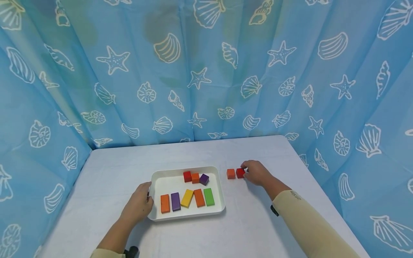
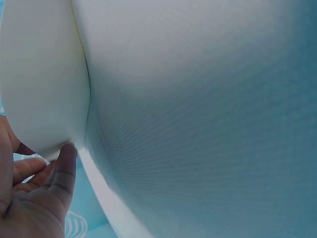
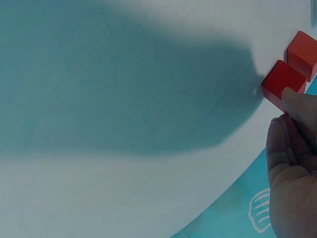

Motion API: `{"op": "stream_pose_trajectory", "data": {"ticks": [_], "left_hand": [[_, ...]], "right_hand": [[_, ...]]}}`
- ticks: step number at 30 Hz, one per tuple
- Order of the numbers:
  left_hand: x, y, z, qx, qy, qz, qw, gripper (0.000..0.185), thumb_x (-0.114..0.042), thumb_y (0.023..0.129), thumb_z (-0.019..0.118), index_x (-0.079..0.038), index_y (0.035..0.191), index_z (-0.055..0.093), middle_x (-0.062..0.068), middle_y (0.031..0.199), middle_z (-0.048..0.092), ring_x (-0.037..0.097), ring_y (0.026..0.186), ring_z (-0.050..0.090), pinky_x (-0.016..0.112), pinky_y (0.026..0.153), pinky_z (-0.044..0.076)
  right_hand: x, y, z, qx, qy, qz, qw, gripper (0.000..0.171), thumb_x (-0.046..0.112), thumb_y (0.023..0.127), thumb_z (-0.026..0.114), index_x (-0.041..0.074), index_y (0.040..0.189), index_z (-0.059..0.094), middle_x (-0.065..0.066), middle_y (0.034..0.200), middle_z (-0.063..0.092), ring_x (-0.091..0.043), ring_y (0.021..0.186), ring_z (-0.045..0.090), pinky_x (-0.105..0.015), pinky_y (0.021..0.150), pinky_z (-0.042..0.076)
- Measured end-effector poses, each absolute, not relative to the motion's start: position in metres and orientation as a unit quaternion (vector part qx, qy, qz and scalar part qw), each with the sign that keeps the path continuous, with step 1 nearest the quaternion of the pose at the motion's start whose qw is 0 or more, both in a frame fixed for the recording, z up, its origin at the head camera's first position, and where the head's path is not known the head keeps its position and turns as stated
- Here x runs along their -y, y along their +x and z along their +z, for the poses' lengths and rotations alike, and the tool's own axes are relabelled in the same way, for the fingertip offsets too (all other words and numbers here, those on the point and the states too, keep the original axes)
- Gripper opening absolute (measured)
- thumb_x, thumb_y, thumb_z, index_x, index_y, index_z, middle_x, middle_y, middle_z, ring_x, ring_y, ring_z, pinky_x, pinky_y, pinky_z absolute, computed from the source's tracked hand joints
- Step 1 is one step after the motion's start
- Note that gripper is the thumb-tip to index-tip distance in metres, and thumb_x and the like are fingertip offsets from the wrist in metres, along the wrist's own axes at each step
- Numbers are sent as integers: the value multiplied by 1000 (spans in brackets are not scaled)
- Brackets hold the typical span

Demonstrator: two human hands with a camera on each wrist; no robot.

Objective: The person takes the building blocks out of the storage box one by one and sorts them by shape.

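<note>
My left hand (image 1: 139, 203) holds the left edge of a white tray (image 1: 167, 184), its fingertips at the tray's wall in the left wrist view. Inside the tray, a red cube (image 1: 187, 176), an orange cube (image 1: 195, 178) and a purple cube (image 1: 204, 179) sit near the back wall. To the right of the tray, my right hand (image 1: 257, 172) pinches another red cube (image 3: 283, 78) low at the tablecloth, thumb on its near side. Close beside that cube stands an orange-red cube (image 1: 230, 173).
Along the tray's front lie several flat blocks, among them a purple block (image 1: 175, 201), a yellow block (image 1: 187, 198) and a green block (image 1: 209, 197). A white cloth covers the table (image 1: 251, 222). Blue shell-patterned curtains (image 1: 206, 104) enclose its back and sides.
</note>
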State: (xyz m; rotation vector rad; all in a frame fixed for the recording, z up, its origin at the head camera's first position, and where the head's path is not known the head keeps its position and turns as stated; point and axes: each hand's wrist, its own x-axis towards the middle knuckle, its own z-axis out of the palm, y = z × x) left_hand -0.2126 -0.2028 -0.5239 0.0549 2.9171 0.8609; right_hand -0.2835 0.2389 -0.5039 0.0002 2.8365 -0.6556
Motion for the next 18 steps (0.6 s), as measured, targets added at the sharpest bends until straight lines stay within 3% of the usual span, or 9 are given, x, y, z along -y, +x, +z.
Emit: {"op": "stream_pose_trajectory", "data": {"ticks": [8,18], "left_hand": [[203,-213,-523,-958,13,281,52,59,-3,102,58,9,158,39,28,159,43,47,144,47,62,117,40],[204,-213,-520,-956,14,287,52,59,-2,102,58,9,157,40,28,159,43,46,142,50,62,117,41]], "right_hand": [[-236,-284,-494,-971,0,-212,113,55,10,92,85,3,142,63,-19,134,64,-36,121,62,-45,92,64],[-208,-297,-478,-972,-22,-206,115,53,15,96,81,4,144,63,-18,140,64,-34,123,63,-44,94,64]]}}
